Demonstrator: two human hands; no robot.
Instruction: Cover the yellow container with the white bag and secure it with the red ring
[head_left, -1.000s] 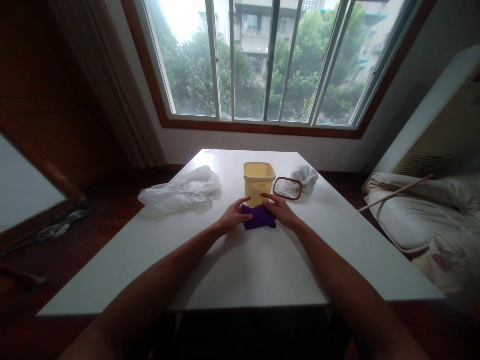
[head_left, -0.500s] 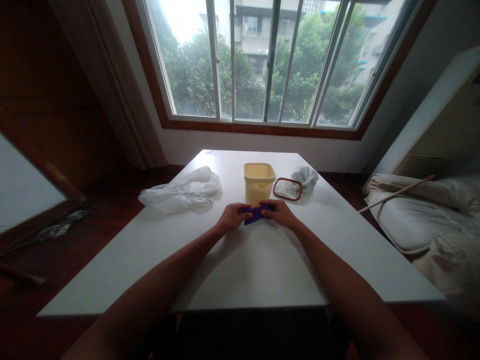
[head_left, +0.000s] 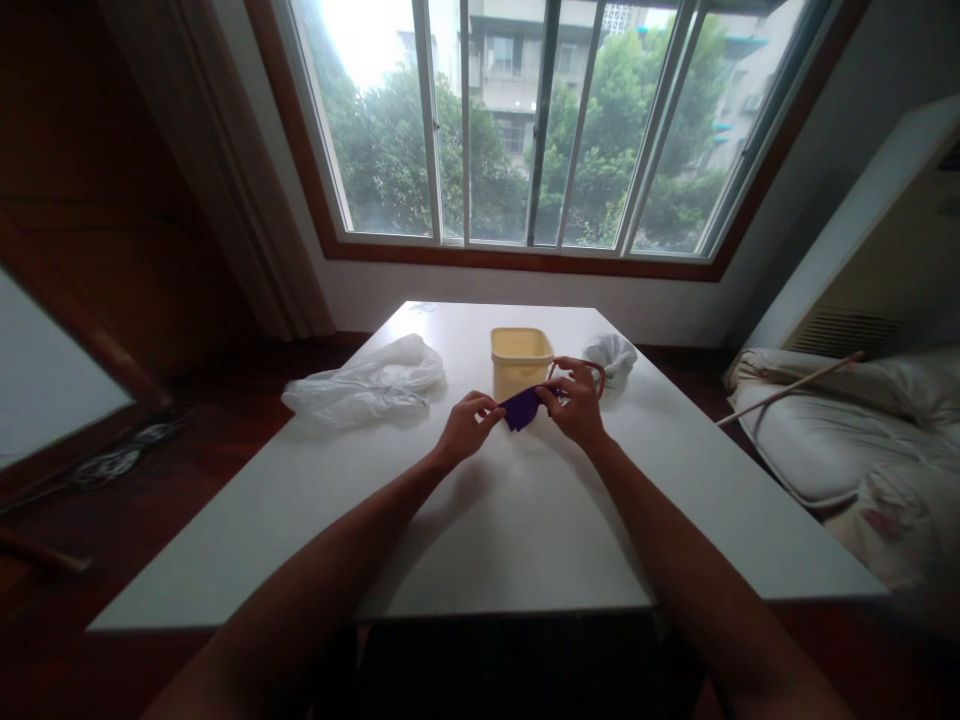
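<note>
Between my two hands hangs a small piece of purple cloth [head_left: 520, 410], stretched by its upper corners and drooping in the middle. My left hand [head_left: 471, 424] pinches its left end between thumb and fingers. At the right end, my right hand [head_left: 574, 402] grips the cloth, a little higher than the left. Just behind the cloth stands a yellow open-topped bin [head_left: 517, 358], its lower front partly covered by the cloth. A red-brown rectangular rim [head_left: 601, 378] lies beside the bin, mostly hidden behind my right hand.
A crumpled clear plastic bag [head_left: 367, 382] spreads over the left of the white table [head_left: 502, 545]. A smaller crumpled plastic bag [head_left: 613, 356] lies at the right back. Beyond the table's right edge are a stick [head_left: 787, 388] and pale bedding [head_left: 810, 440].
Both hands have lifted the purple cloth off the folded, flat position near the table. My right hand has risen and moved right, now covering part of the red-brown rim.
</note>
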